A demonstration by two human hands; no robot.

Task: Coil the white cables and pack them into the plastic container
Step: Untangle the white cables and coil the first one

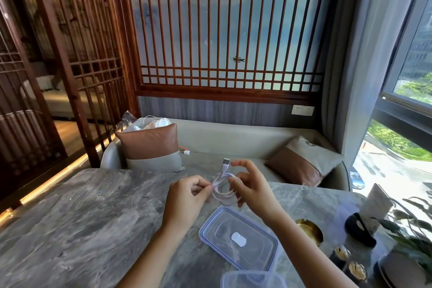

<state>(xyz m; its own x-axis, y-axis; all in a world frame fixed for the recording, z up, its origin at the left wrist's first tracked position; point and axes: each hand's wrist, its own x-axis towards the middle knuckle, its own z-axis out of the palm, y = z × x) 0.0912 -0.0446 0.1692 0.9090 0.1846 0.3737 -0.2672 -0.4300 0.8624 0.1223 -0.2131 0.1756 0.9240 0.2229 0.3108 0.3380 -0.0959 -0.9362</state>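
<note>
A white cable [222, 188] is wound into a small coil held in the air above the grey stone table [81, 217]. Its USB plug [225, 162] sticks up from the coil. My left hand [189, 196] pinches the coil's left side between thumb and fingers. My right hand [250, 184] grips the coil's right side, with index finger and thumb raised near the plug. Below the hands a clear plastic lid [238, 239] with a blue rim lies flat on the table. The clear plastic container [253, 279] shows partly at the bottom edge.
A gold dish [309, 229], a dark holder [360, 231], small jars [342, 252] and a potted plant [406, 241] crowd the table's right end. Beyond the table is a bench with a brown-and-grey cushion [152, 147], a second cushion [301, 163] and a plastic bag [149, 123].
</note>
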